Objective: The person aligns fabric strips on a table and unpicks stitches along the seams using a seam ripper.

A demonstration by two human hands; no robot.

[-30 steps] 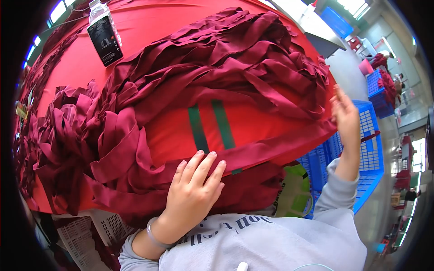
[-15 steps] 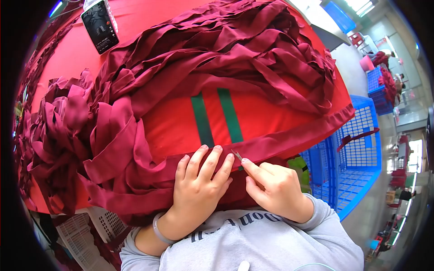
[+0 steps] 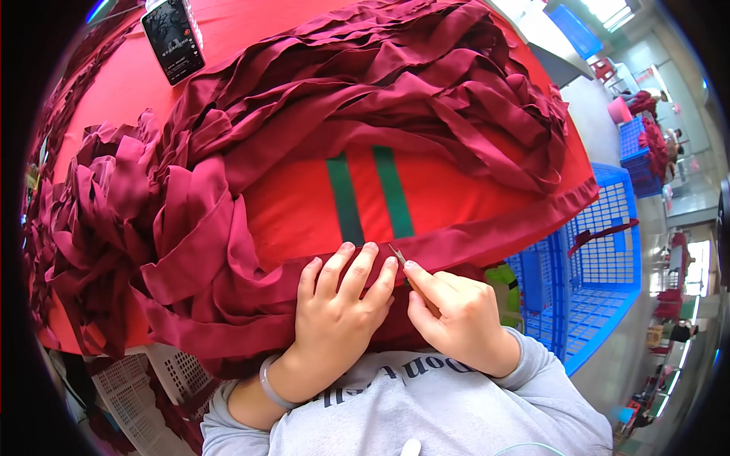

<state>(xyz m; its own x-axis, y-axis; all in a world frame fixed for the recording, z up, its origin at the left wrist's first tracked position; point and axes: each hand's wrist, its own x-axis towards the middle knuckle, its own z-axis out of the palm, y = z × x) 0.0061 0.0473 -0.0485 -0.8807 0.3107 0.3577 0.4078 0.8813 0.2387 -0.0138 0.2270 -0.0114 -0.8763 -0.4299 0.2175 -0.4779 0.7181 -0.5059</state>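
Note:
A long maroon fabric strip [image 3: 487, 229] runs along the front edge of the red table. My left hand [image 3: 338, 319] lies on this strip with its fingers spread, pressing it flat. Just right of it, my right hand [image 3: 460, 315] is closed around a small pointed metal tool [image 3: 398, 254]. The tool's slim tip points up and left over the strip, close to my left index finger; most of its handle is hidden in my grip. Beyond my fingers, two dark green bands [image 3: 346, 199] lie on the red cloth.
Maroon strips form a large heap [image 3: 365, 91] at the back and another loose pile [image 3: 114, 190] at the left. A phone [image 3: 173, 42] stands on the red table [image 3: 99, 83]. Blue plastic baskets [image 3: 601, 228] stand at the right, and white crates [image 3: 133, 395] sit below left.
The view has shifted slightly. My right hand and the tool have moved a little left, and the tip sits slightly higher on the strip. My left hand stays spread on the fabric.

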